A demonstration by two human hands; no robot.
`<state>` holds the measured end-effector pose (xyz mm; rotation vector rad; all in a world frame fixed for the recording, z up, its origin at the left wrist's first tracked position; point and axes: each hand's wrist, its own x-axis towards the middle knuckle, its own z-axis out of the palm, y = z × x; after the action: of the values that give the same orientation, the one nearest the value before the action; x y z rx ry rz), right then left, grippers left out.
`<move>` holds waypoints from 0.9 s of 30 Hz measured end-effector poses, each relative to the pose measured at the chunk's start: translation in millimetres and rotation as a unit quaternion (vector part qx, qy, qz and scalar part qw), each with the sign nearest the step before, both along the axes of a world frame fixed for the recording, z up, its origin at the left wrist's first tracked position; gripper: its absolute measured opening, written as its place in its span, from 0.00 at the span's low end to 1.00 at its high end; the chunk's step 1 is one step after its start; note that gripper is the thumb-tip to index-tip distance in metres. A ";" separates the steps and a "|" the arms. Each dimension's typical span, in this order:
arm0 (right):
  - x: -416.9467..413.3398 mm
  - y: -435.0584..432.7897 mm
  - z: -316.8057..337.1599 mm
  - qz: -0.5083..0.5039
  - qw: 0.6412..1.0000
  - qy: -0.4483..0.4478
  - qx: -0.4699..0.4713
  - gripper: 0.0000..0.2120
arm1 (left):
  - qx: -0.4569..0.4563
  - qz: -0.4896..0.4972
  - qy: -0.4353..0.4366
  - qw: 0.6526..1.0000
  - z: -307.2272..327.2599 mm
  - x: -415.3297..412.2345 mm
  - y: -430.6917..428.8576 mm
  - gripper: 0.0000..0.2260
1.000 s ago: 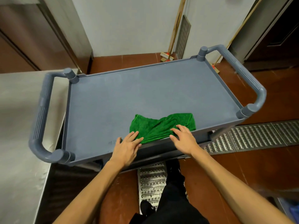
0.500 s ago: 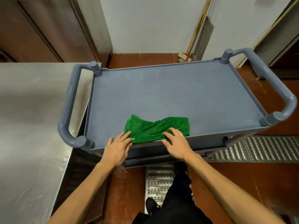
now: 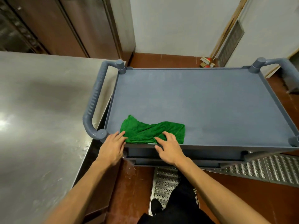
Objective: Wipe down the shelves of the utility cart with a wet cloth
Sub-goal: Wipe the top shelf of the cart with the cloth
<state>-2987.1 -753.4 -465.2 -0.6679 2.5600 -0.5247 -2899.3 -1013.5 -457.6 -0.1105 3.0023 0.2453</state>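
- The left hand (image 3: 113,147) lies flat with fingers spread, its fingertips pressing the left end of a green cloth (image 3: 150,132), just below the middle of the frame.
- The right hand (image 3: 169,148) is also flat and open, fingers pressing the cloth's near edge towards its right half; neither hand grips the fabric.
- The cloth is bunched into a wide, wrinkled band at the near left corner of the top shelf (image 3: 202,102) of a grey utility cart, touching the near rim.
- The shelf fills the centre and right of the frame, with a looped handle (image 3: 95,101) at its left end.
- A steel bench (image 3: 40,118) fills the left of the frame, just beside the cart.
- To wipe well, likely keep both palms flat, press evenly and sweep in overlapping strokes right along the near rim, then work towards the far edge and corners.
- Compared with half a second ago, the cloth and both hands sit nearer the cart's left handle, and the cart appears further right in the frame, its right handle now cut off.
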 end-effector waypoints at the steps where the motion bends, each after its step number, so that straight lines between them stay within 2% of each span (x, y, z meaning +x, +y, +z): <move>1: 1.3 -2.7 0.8 0.003 1.000 0.005 0.001 0.25 | 0.004 0.008 0.003 1.000 0.1 -0.1 0.2 0.17; 7: -7.1 12.0 7.2 0.016 0.998 0.057 -0.001 0.19 | 0.049 0.041 -0.003 0.998 6.2 -10.7 10.3 0.14; 11: -25.3 20.2 18.8 -0.006 0.999 0.037 -0.035 0.15 | 0.110 0.069 0.018 0.991 26.9 -28.5 18.7 0.16; 13: -42.4 29.6 30.5 -0.034 0.996 0.034 -0.069 0.13 | 0.140 0.071 0.028 0.987 43.6 -37.8 20.8 0.18; 22: -128.1 82.2 103.5 -0.099 0.969 0.033 -0.225 0.11 | 0.230 0.054 0.067 0.969 94.4 -94.9 49.9 0.12; 27: -144.5 92.0 94.5 -0.092 0.975 0.005 -0.203 0.10 | 0.192 0.084 0.025 0.978 83.1 -119.8 65.2 0.16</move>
<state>-3131.6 -661.4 -370.7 -0.5652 2.5573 -1.1289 -3019.1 -948.3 -374.5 -0.3209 2.9304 0.8473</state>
